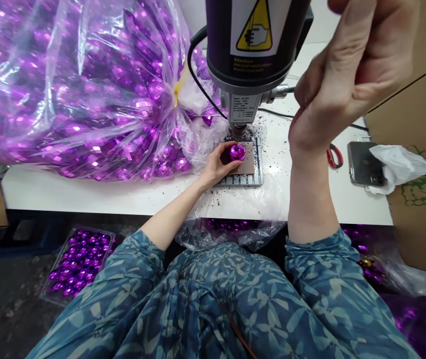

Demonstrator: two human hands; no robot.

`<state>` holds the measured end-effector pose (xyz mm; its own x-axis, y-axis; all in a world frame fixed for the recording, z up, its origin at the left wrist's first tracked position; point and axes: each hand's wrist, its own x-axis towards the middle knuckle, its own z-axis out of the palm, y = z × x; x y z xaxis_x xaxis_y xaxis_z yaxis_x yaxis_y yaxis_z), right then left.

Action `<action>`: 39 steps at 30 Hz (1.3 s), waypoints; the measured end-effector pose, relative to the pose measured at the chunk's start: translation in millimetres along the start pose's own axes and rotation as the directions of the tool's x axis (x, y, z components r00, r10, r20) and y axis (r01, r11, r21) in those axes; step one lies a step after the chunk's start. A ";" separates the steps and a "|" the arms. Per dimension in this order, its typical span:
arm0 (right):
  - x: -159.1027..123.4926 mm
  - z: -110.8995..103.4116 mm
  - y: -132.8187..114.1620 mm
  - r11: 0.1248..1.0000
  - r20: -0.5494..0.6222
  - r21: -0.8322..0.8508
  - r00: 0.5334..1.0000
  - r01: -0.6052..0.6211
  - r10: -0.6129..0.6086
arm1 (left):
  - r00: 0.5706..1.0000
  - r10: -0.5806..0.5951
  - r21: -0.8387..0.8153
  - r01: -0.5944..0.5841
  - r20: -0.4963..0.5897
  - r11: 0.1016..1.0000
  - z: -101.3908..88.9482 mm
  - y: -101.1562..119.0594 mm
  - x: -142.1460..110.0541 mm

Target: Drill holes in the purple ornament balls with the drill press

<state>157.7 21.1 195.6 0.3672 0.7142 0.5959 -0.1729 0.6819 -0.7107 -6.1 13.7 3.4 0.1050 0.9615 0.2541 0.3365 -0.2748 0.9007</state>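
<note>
White desk dusted with black shavings: a big clear plastic bag of shiny purple baubles slumps across its far left side, and a black bench drill stands at the middle. Under the drill sits a wire rack with a brownish plate on it. The left hand has its grip curled round a single purple bauble, holding it on the plate right beneath the drill bit — whether the tip touches the bauble is hard to tell. The right hand is raised beside the drill, its fingers bunched together near a metal rod, though what they close on, if anything, cannot be told. Further right lie red-handled scissors, a phone and a crumpled tissue. Below the desk, on the floor, is a clear tray of purple baubles.
</note>
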 end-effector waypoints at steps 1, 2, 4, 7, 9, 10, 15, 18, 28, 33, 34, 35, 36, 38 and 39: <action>-5.5 -1.8 -0.3 0.995 -0.043 -0.014 0.994 0.103 -0.103 | 1.000 -0.001 -0.003 0.001 0.001 1.000 0.2 -0.8 0.1; -10.6 -3.8 0.2 0.981 -0.067 -0.020 0.979 0.193 -0.194 | 1.000 -0.003 -0.005 0.003 0.002 1.000 0.5 -1.5 0.1; -17.8 -7.2 3.3 0.954 -0.082 -0.030 0.951 0.297 -0.299 | 1.000 -0.005 -0.010 0.005 0.005 1.000 0.9 -2.4 -0.2; -21.5 -10.1 10.0 0.944 -0.088 -0.024 0.940 0.329 -0.330 | 1.000 0.003 -0.021 -0.003 0.012 1.000 0.8 -1.3 -1.2; -21.3 -11.0 14.3 0.929 -0.082 0.015 0.926 0.371 -0.368 | 1.000 -0.004 -0.019 0.004 0.020 1.000 -0.1 1.2 -2.1; -21.3 -11.5 16.3 0.918 -0.069 0.047 0.918 0.395 -0.391 | 1.000 -0.011 -0.014 0.011 0.023 1.000 -0.7 2.7 -2.6; -23.7 -14.6 24.5 0.914 -0.065 0.060 0.916 0.401 -0.397 | 0.999 -0.024 0.001 0.024 0.023 1.000 -2.0 7.7 -4.3; -23.9 -17.3 31.5 0.902 -0.099 0.022 0.899 0.431 -0.427 | 1.000 -0.019 -0.013 0.019 0.009 1.000 -0.9 7.9 -5.0; -23.7 -29.7 67.1 0.883 -0.177 -0.029 0.867 0.468 -0.465 | 0.999 -0.032 -0.048 0.032 0.005 0.998 0.7 10.2 -5.1; -35.7 -34.4 58.3 0.904 -0.078 -0.081 0.902 0.420 -0.426 | 1.000 -0.007 -0.053 0.007 0.001 0.999 1.7 7.6 -4.2; -37.6 -35.8 58.4 0.906 -0.051 -0.100 0.907 0.412 -0.418 | 1.000 -0.003 -0.050 0.003 0.001 0.999 2.0 6.7 -4.1; -38.8 -37.3 60.2 0.904 -0.032 -0.114 0.908 0.411 -0.417 | 1.000 0.001 -0.046 -0.001 0.000 0.999 2.3 5.6 -4.0; -39.4 -38.9 63.4 0.899 -0.026 -0.121 0.904 0.421 -0.427 | 1.000 0.006 -0.042 -0.006 -0.002 0.999 2.6 4.6 -3.9; -39.1 -41.2 72.7 0.881 -0.026 -0.127 0.887 0.455 -0.462 | 1.000 0.021 -0.038 -0.021 -0.006 0.999 2.9 2.3 -3.9; -38.5 -41.8 77.1 0.871 -0.034 -0.123 0.875 0.476 -0.483 | 1.000 0.030 -0.035 -0.030 -0.007 0.999 2.9 1.1 -4.0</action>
<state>168.4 39.6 102.2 0.4357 0.2904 0.8519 0.1367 0.9142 -0.3815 -3.4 9.5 2.4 0.1087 0.9530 0.2829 0.2998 -0.3028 0.9047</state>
